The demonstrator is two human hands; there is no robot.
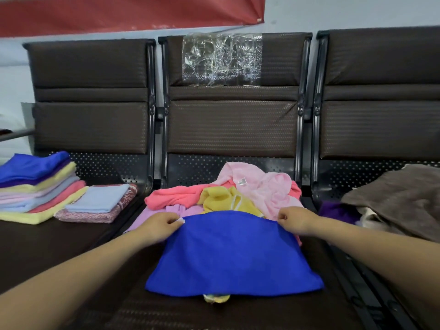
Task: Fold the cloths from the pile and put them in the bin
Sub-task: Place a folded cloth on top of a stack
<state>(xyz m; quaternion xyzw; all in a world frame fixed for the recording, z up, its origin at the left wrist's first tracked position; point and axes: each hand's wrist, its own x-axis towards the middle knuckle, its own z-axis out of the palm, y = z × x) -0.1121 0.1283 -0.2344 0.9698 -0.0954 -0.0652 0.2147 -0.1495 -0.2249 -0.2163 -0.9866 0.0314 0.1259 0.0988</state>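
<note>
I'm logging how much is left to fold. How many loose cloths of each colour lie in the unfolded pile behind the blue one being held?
Counting only cloths visible in the crumpled pile on the middle seat:
Coral-pink crumpled cloth: 1
Yellow crumpled cloth: 1
Pale pink fleecy cloth: 1
Lilac cloth: 1
Total: 4
More may be hidden beneath the blue cloth.

The blue cloth [234, 256] hides most of a yellow cloth [216, 298] peeking out at its near edge. The brown cloth [402, 198] is cut off at the right edge, and both forearms run off the near edge.
</note>
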